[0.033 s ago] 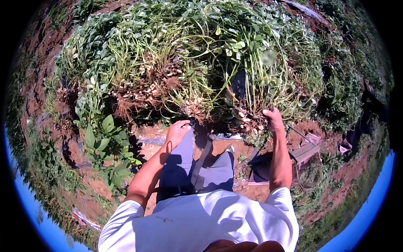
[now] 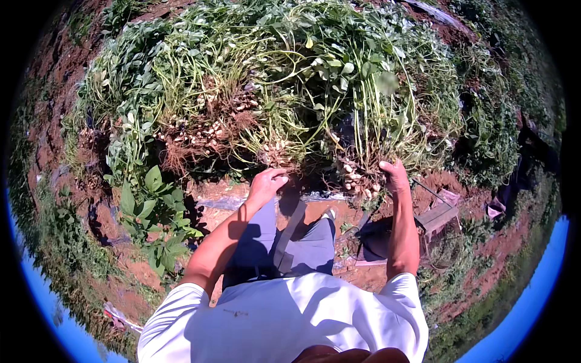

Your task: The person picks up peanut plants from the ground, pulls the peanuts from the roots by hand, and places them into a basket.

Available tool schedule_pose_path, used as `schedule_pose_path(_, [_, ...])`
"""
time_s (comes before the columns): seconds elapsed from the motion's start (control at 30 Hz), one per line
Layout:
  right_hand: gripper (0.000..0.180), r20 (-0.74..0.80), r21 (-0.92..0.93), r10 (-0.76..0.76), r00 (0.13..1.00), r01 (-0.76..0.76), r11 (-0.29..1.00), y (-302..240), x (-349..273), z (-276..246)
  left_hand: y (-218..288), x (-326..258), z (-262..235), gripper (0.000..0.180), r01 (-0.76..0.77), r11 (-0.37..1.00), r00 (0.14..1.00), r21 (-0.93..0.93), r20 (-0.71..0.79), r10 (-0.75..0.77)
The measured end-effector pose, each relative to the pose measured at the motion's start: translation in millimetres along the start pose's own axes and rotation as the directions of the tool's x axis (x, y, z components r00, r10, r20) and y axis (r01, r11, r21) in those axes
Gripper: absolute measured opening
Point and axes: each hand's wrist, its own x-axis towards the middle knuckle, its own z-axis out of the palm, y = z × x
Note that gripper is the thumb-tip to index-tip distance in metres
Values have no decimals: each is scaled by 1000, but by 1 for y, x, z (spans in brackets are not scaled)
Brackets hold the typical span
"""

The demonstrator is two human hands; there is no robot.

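Observation:
My right hand (image 2: 395, 175) grips a peanut plant (image 2: 358, 170) at the side of its root clump, thumb on top and fingers mostly hidden behind. Pale pods and brown roots hang at this end, while green stems rise away from me. My left hand (image 2: 267, 184) is in front of my thigh, fingers bent and pinched together; whether anything small is between them I cannot make out. Just beyond it lies another clump of peanut pods (image 2: 277, 152). Further left, more pods (image 2: 213, 132) show among reddish roots.
A heap of leafy peanut plants (image 2: 254, 45) spans the far side. A broad-leaved green plant (image 2: 154, 209) grows at the left. To the right, a wooden board (image 2: 437, 219) sits by a dark bag-like object (image 2: 381, 240). Reddish soil (image 2: 351, 216) shows by my legs.
My left hand has moved slightly right and away from my thigh, toward the pods. My right hand stays at the root clump, a touch lower in view.

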Motion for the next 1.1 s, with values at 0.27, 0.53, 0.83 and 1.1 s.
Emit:
schedule_pose_path(0.27, [74, -133, 49, -34, 990, 41, 998, -32, -169, -75, 186, 112, 168, 83, 557, 380, 830, -738, 493, -259])
schedule_pose_path(0.53, [48, -66, -923, -378, 924, 88, 375, 5, -248, -150, 313, 39, 301, 132, 310, 721, 844, -620, 528, 91])
schedule_pose_path(0.83, [42, -298, -899, -705, 643, 60, 434, 53, -314, -201, 326, 13, 421, 39, 24, 566, 993, -824, 84, 81])
schedule_pose_path(1.1, [45, -578, 423, -19, 816, 319, 848, 121, -367, -218, 328, -32, 449, 18, 311, 149, 939, -939, 328, 102])
